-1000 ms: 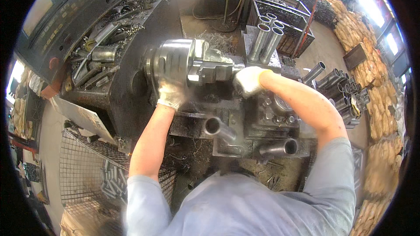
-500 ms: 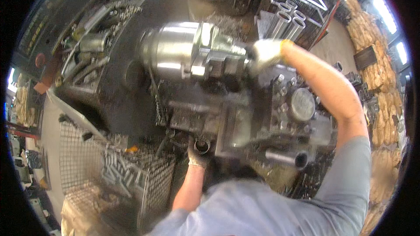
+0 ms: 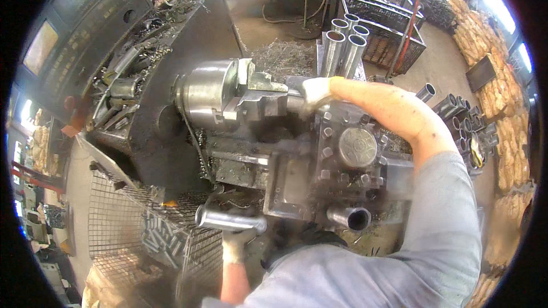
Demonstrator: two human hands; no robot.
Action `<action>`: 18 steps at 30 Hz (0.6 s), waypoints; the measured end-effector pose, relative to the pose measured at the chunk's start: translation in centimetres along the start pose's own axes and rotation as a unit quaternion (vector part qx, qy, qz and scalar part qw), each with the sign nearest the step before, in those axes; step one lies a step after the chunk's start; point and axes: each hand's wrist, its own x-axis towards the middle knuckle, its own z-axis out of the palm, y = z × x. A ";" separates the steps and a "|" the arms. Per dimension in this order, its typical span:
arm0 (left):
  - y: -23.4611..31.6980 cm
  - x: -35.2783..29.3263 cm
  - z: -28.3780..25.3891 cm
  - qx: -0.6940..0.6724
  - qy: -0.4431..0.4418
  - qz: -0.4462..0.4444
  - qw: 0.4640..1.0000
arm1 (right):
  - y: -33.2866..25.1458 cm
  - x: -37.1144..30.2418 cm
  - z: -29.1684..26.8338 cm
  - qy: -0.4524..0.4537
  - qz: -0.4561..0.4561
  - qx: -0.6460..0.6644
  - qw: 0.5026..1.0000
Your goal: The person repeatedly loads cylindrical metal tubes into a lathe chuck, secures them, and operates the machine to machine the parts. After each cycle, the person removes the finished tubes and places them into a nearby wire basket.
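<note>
Where the right hand [image 3: 315, 88] in its white work glove reaches the round steel lathe chuck [image 3: 212, 98], motion blur smears the fingers, so although they are curled around a short grey metal workpiece [image 3: 294, 101] just beside the chuck's stepped jaws, I cannot tell how tightly they close. Lower down, the left hand [image 3: 235, 240], also gloved, is partly hidden behind the person's grey-sleeved shoulder; its fingers wrap firmly around a short shiny steel tube [image 3: 229, 221] held crosswise, near the front of the machine. Another tube end [image 3: 349, 217] pokes out below the grimy square tool post [image 3: 348, 154], its rear buried in the block. Only one head view exists, and its fisheye rim bends and darkens the edges. Metal swarf litters the dark lathe bed [image 3: 171, 137]. A wire mesh basket [image 3: 142, 234] of small cut pieces stands at lower left, upright steel pipes [image 3: 342, 45] rise behind the chuck, and stacked sacks [image 3: 491, 40] line the workshop's right side.
</note>
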 end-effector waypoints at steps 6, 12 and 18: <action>1.8 6.6 8.9 0.440 -0.188 0.177 0.860 | 1.7 -8.5 0.3 0.239 0.100 -0.283 0.923; -5.6 12.9 12.2 0.368 -0.203 0.269 0.867 | -10.1 -21.4 3.3 0.498 0.137 -0.243 0.821; 1.2 4.8 8.7 0.206 -0.230 0.213 0.927 | -27.5 -25.6 14.1 0.510 0.141 -0.075 0.845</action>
